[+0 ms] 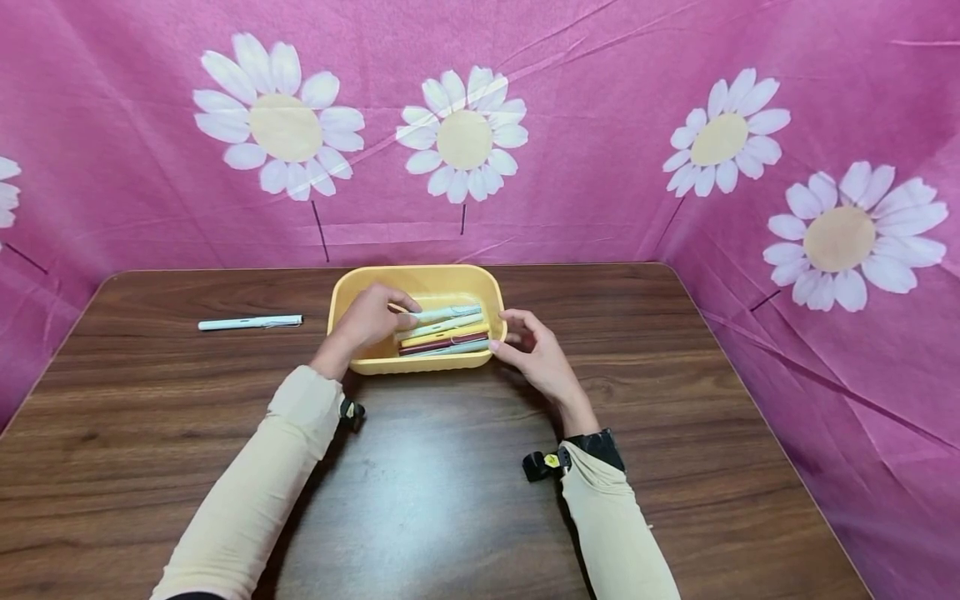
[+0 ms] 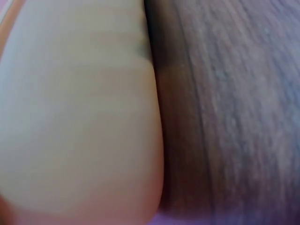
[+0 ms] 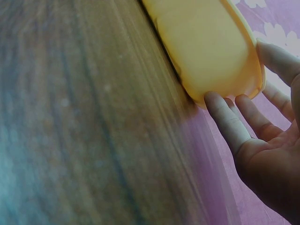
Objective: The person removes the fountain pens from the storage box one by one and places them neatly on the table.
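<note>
A yellow plastic tray (image 1: 416,362) with several pens in it stands at the table's back edge. My left hand (image 1: 367,317) reaches over its left side and pinches the end of a light blue pen (image 1: 453,312) between thumb and fingers. Below that pen lie a pale green pen (image 1: 461,322), a yellow pen (image 1: 429,339), a dark red pen (image 1: 442,344) and a pale blue pen (image 1: 461,348). At the tray's right end, the spread fingertips of my right hand (image 1: 543,358) touch the wall. The left wrist view holds only the tray's blurred side and wood.
Another light blue pen (image 1: 251,322) lies on the brown wooden table (image 1: 420,483), left of the tray. Pink cloth (image 1: 577,167) with large white daisies hangs behind the table and along its sides. Each wrist wears a small black camera (image 1: 537,467).
</note>
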{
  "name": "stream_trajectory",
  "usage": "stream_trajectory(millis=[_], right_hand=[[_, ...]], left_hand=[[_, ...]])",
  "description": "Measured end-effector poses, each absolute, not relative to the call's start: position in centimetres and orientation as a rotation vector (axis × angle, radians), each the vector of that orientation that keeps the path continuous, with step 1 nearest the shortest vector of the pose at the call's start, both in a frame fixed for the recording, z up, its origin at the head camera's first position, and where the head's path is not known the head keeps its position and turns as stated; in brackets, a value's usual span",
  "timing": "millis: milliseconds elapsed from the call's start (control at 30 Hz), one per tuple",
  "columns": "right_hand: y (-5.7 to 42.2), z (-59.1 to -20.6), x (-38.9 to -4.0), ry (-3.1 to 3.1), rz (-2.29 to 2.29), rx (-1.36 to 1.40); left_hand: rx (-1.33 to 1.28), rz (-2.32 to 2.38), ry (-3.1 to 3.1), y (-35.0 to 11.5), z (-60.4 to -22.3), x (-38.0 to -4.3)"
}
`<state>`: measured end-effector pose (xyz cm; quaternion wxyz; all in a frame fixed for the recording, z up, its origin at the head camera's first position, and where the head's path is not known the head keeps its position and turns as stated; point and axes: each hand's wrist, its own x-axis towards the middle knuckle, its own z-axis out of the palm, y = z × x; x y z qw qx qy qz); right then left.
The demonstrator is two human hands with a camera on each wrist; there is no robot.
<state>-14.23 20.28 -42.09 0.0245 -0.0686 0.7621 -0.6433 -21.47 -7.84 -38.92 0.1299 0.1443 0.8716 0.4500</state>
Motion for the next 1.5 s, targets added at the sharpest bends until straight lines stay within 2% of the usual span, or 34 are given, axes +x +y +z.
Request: stream_trajectory(millis=[333,567,1000,1267,1500], right_hand=[[20.3,-41.7,-14.4,2.366,-1.953,-0.194],[19.4,-39.2,-13.0,2.366,-1.953,-0.176],[19.4,-39.1,-12.9,2.352,-1.96,-0.178],[20.2,-41.5,-14.2,2.368,-1.945,-0.174],[20.4,-42.0,-14.2,2.385,-1.945,-0.189]], left_hand=[[0.321,1.408,2.611,-8.0,-38.8,-21.9],[0.28,1.472,2.612,-8.1,-38.5,-21.9],[0.202,1.632,2.542,-8.4,-38.1,-21.5],[0.211,1.699,2.526,-9.1,-37.5,-21.1],[0.189,1.813,2.504,-9.8,-37.2,-20.7]])
